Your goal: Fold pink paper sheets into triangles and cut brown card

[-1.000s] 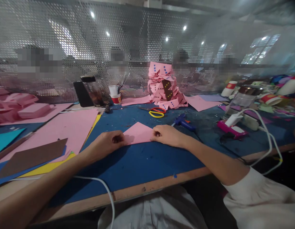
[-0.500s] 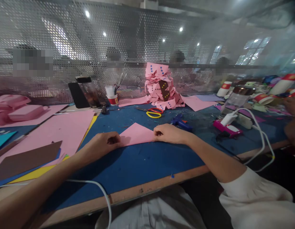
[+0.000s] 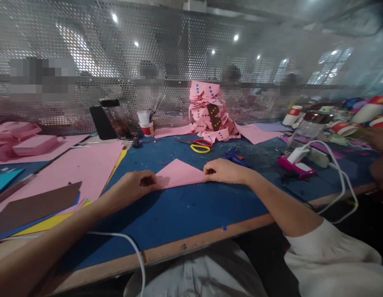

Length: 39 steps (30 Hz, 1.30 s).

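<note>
A sheet of pink paper (image 3: 180, 172), folded into a triangle, lies on the blue table top (image 3: 179, 222) with its peak pointing away from me. My left hand (image 3: 141, 182) pinches its left corner between thumb and fingers. At the right corner, my right hand (image 3: 221, 171) is closed, thumb and fingertips together on the paper's edge. Beyond the paper lie scissors (image 3: 201, 146) with red and yellow handles. A blue glue gun (image 3: 235, 156) sits just behind my right hand, partly hidden by it.
A pink paper structure (image 3: 211, 111) with dotted decorations stands at the back. Pink sheets (image 3: 83, 165) and a brown sheet (image 3: 39, 208) are stacked left. To the right are a glass jar (image 3: 309, 130), a magenta power strip (image 3: 296, 167) and white cables (image 3: 343, 181). A person's hand (image 3: 379, 138) shows far right.
My right hand has slid slightly right along the folded paper's lower edge, uncovering more of the right corner. My left hand stays in place.
</note>
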Tool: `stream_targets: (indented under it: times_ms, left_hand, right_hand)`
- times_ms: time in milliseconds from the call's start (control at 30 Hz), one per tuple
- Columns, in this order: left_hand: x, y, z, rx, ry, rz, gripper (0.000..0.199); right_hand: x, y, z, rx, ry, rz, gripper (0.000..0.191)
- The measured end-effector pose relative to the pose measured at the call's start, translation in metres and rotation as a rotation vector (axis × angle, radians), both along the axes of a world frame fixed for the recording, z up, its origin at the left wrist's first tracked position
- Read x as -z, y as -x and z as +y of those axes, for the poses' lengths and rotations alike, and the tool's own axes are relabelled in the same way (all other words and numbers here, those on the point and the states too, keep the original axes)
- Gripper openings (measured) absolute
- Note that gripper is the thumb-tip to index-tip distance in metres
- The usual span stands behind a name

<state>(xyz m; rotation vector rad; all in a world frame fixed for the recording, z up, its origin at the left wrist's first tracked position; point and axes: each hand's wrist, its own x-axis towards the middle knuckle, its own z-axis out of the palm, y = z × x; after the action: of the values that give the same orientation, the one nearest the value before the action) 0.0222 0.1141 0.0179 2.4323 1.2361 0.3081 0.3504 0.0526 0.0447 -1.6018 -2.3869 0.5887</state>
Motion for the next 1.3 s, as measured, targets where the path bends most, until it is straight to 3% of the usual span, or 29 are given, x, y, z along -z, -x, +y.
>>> stream_targets:
  times_ms: [1300]
  left_hand:
    - [-0.013, 0.008, 0.005, -0.013, 0.102, -0.019, 0.040]
  right_hand:
    - [-0.001, -0.009, 0.004, -0.022, 0.013, -0.031, 0.028]
